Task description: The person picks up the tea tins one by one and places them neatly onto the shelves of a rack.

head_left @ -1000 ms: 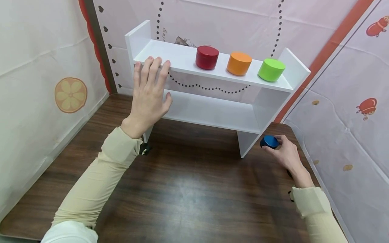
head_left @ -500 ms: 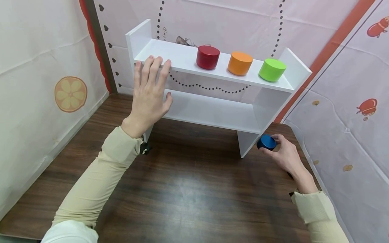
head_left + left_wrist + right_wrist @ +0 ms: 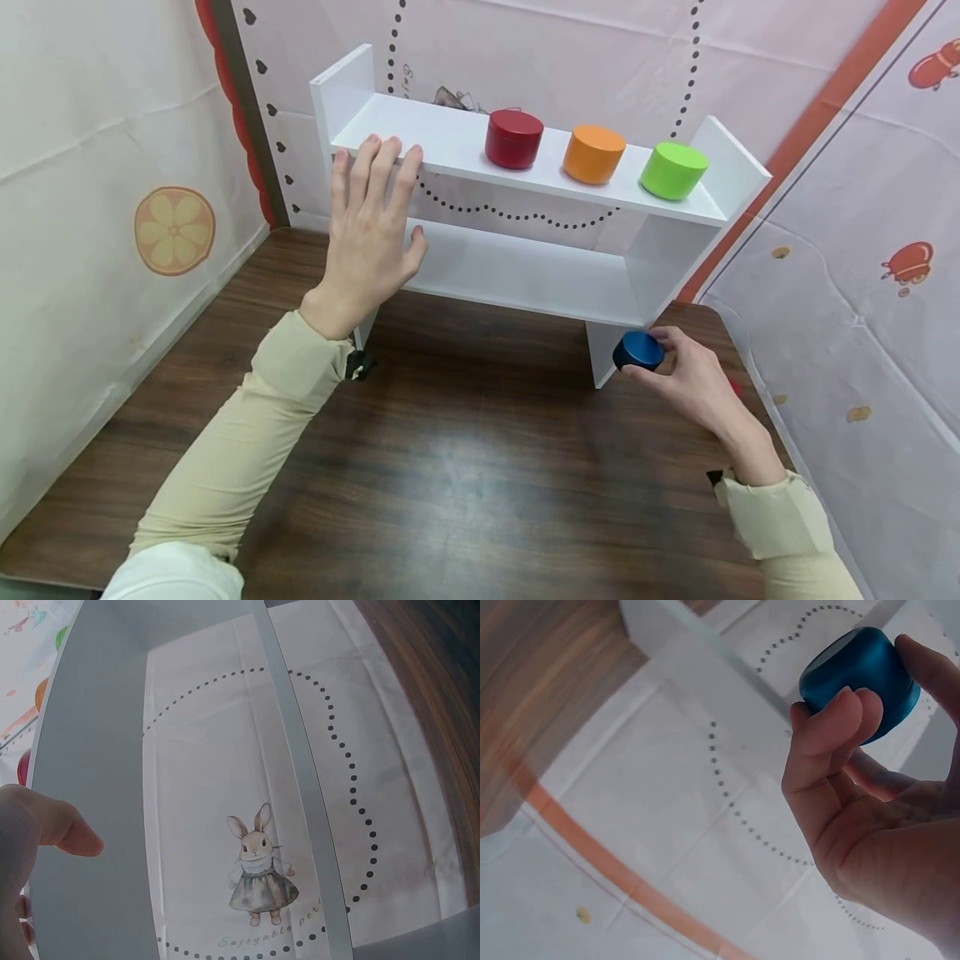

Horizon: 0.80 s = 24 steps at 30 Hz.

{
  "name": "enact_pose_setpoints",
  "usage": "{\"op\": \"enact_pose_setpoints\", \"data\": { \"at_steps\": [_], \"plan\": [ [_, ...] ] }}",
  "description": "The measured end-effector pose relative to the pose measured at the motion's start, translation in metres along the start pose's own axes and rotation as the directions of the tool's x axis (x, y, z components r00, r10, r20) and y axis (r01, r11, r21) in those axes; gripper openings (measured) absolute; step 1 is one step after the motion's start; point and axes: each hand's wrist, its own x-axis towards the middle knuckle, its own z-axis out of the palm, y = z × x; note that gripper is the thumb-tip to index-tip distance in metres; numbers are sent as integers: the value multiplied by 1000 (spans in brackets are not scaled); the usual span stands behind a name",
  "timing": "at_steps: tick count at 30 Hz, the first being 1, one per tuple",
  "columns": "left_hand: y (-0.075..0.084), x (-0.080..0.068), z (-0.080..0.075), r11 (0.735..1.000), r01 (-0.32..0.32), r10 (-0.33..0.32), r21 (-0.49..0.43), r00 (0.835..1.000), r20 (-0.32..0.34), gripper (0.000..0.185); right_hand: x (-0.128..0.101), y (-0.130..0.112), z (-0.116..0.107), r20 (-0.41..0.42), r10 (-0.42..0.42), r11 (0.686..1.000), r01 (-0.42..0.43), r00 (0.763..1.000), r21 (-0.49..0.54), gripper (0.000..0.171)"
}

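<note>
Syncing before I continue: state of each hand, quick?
Left hand: open, at the upper front edge of the white shelf.
Right hand: closed, holding the blue cylinder.

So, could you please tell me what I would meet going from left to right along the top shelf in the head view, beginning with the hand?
Left hand at the front edge of the top shelf, dark red cylinder, orange cylinder, lime-green cylinder, right end panel.

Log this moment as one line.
left hand: spread at front edge of upper shelf | right hand: holds blue cylinder | upper shelf: red cylinder, orange cylinder, green cylinder
</note>
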Motion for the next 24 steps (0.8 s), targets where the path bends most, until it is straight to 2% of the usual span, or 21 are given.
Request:
{"op": "enact_pose_setpoints", "data": {
  "at_steps": [11,18,24],
  "plan": [
    [-1,0,0,1000,6,-6,-31,1000,4,77,11,-28,1,-14,-61,996,62,998,61,67],
    [-1,-1,1,999,10,-10,-37,1000,2,76,27,-47,6,-6,-71,992,71,997,104,67],
    [-1,0,0,1000,4,-4,-18,1000,5,77,43,-62,17,-41,-102,987,107,994,124,67]
  ]
}}
